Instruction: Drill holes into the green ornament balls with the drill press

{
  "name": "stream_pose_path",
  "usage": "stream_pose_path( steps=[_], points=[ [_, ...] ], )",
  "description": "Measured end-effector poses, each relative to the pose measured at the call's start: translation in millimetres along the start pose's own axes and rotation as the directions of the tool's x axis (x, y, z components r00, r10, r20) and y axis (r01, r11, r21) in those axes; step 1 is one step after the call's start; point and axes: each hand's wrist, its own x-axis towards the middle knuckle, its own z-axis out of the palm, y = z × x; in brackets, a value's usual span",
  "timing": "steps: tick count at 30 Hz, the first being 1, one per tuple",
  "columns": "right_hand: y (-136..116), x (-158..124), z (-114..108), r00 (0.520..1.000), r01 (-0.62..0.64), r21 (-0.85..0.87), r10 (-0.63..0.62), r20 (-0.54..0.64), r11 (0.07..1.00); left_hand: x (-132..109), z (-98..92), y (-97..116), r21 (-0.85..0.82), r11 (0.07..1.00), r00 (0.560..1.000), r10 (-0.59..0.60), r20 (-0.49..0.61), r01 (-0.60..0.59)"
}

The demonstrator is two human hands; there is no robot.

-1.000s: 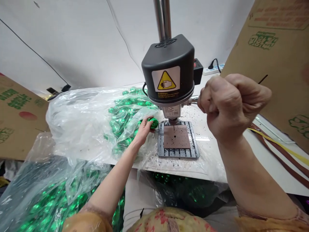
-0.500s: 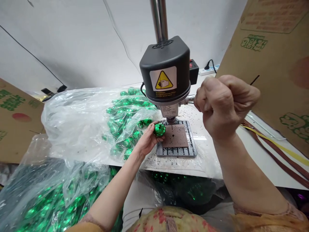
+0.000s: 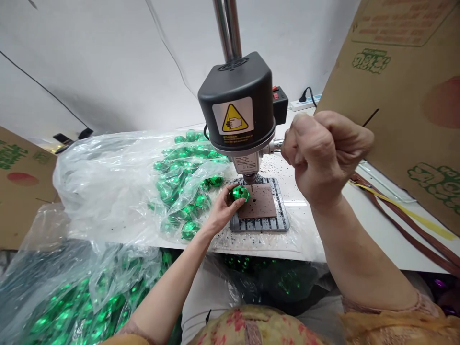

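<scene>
My left hand pinches a shiny green faceted ball and holds it at the left edge of the brown pad on the drill press table, just beside the drill bit. My right hand is a closed fist round the feed lever that sticks out of the right side of the black drill press head. The lever's grip is hidden inside the fist.
A clear plastic bag of several green balls lies on the white table to the left. Another bag of green balls hangs below. Cardboard boxes stand at left and right. Brown straps lie at right.
My left hand has drawn a green ball out of the bag and carried it right, to the pad under the bit. My right fist has stayed on the lever.
</scene>
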Motion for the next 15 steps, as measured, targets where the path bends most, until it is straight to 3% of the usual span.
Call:
stream_pose_path(
  steps=[4, 15],
  points=[
    [-0.4, 0.5, -0.9, 1.0, -0.001, -0.008, 0.001, 0.014, 1.0, 5.2, 3.9, -5.5, 0.14, 0.987, 0.994, 0.064, 0.084, -0.076],
    [-2.1, -0.3, 0.0, 1.0, -0.021, 0.005, 0.021, 0.011, 1.0, 9.1, 17.3, -2.1, 0.456, 0.879, 0.99, 0.131, 0.056, -0.142]
  ],
)
